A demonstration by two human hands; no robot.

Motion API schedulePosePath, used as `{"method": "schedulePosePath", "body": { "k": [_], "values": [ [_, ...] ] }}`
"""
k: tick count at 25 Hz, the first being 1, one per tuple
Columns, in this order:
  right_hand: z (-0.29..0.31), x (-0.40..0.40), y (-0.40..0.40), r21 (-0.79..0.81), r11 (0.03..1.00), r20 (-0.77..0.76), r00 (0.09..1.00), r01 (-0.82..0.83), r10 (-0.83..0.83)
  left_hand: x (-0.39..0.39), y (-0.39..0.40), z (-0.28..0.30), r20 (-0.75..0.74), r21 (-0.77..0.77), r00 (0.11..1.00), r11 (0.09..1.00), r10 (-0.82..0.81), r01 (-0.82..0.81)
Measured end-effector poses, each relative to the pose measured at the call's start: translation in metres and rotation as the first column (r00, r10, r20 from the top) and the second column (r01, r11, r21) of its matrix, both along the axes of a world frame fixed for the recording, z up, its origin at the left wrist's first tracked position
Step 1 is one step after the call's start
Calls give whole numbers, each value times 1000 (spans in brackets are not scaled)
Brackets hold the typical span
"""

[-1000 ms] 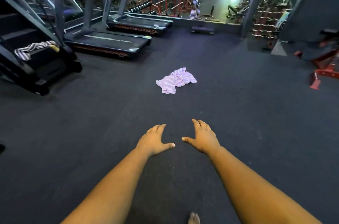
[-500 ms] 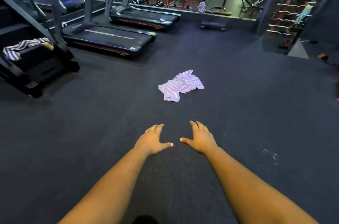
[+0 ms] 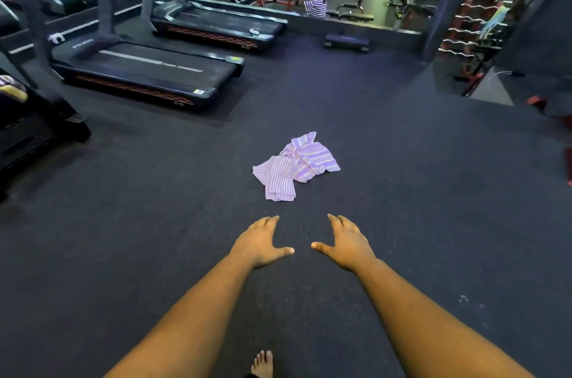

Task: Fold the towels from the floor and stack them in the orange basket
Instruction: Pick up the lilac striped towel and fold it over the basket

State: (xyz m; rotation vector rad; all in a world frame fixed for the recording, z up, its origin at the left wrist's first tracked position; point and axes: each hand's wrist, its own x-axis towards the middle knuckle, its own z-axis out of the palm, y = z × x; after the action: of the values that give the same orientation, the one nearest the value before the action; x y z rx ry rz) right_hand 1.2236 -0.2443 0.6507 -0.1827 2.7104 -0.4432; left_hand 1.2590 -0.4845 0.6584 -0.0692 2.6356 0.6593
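Note:
A crumpled pile of pink and white striped towels (image 3: 294,165) lies on the dark rubber floor (image 3: 418,207) ahead of me. My left hand (image 3: 261,243) and my right hand (image 3: 346,241) are stretched out in front, palms down, fingers spread, holding nothing. Both hands hover short of the towels, with a gap of floor between fingertips and cloth. A striped cloth (image 3: 12,88) rests on the machine at the far left edge. No orange basket is in view.
Two treadmills (image 3: 145,74) (image 3: 216,26) stand at the left and back left. A dark stair machine (image 3: 34,126) sits at the far left. A step platform (image 3: 346,42), a mirror wall and weight racks (image 3: 473,37) lie behind. My bare foot (image 3: 263,363) shows at the bottom.
I have come closer to the towels, which now lie lower and larger in view. My hands stay stretched out and spread, and my foot has come into view at the bottom.

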Motion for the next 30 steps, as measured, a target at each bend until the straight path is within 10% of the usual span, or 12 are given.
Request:
{"method": "schedulePosePath", "body": {
  "k": [20,30],
  "values": [
    [-55,-525,42,-4,1000,134,991,3,-2,-522,44,-52,102,91,995,996,-11,2],
    [-201,-780,23,56,998,354,934,34,-51,-784,28,-211,325,132,945,991,-32,-12]
  ]
}}
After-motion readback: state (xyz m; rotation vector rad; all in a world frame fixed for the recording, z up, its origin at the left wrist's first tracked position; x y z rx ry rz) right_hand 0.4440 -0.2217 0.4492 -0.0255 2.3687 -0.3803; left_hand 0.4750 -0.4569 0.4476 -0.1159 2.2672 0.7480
